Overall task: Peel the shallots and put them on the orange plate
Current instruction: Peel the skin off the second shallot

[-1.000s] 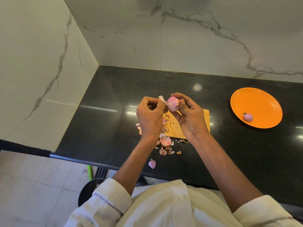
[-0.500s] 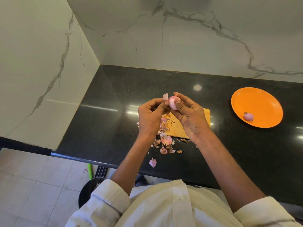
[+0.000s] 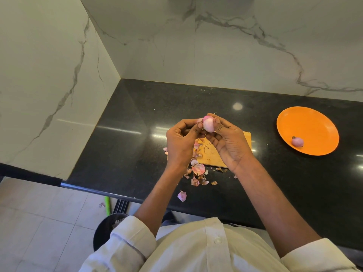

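A pale pink shallot (image 3: 208, 124) is held above the wooden cutting board (image 3: 213, 154). My right hand (image 3: 228, 140) grips it between thumb and fingers. My left hand (image 3: 181, 142) pinches the shallot's left side, where a bit of loose skin (image 3: 199, 120) sticks out. The orange plate (image 3: 310, 124) lies at the right of the black counter, well apart from both hands. One peeled shallot (image 3: 297, 141) sits on its near part.
Shallot skins (image 3: 198, 169) lie scattered on the board and the counter in front of it, one piece (image 3: 182, 195) close to the counter edge (image 3: 102, 191). Marble walls close the left and back. A dark bin (image 3: 107, 230) stands on the floor below.
Both hands have turned the shallot slightly. My left fingers moved from pulling a raised skin flap to pinching close against the bulb. The plate is unchanged.
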